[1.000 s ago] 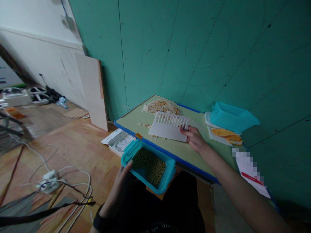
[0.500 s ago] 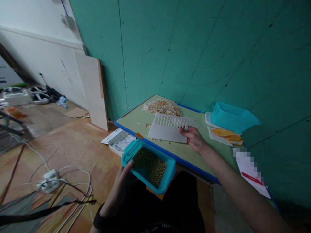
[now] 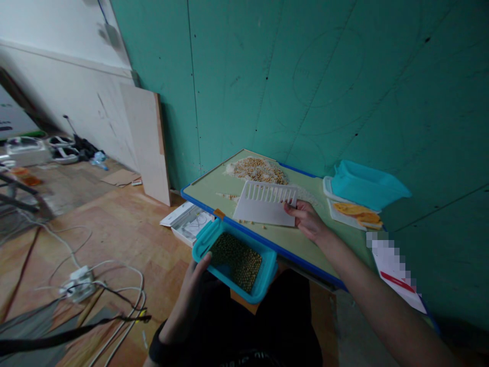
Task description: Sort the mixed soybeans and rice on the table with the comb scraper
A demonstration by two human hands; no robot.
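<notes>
My left hand (image 3: 198, 270) grips the near left side of a turquoise plastic box (image 3: 268, 285), thumb over its rim. Round dried beans (image 3: 244, 265), perhaps soybeans or peas, cover much of its floor. The box is held against the table's front edge. My right hand (image 3: 305, 216) is closed on the right end of a white slotted scraper (image 3: 263, 211), a flat plate with a row of long slots along its far edge. Behind the scraper lies a pile of yellow beans mixed with pale grains (image 3: 255, 171). A few loose beans (image 3: 252, 222) lie along its near edge.
The pale green table (image 3: 321, 255) has a blue edge and stands against a green wall. At its right are a turquoise bin (image 3: 367, 186), an orange cloth (image 3: 355, 213) on a white tray, and a white sheet (image 3: 397, 275). Cables and a power strip (image 3: 80, 283) lie on the floor.
Almost nothing differs. The view has shifted very slightly; both hands keep hold of the box and the scraper in nearly the same places.
</notes>
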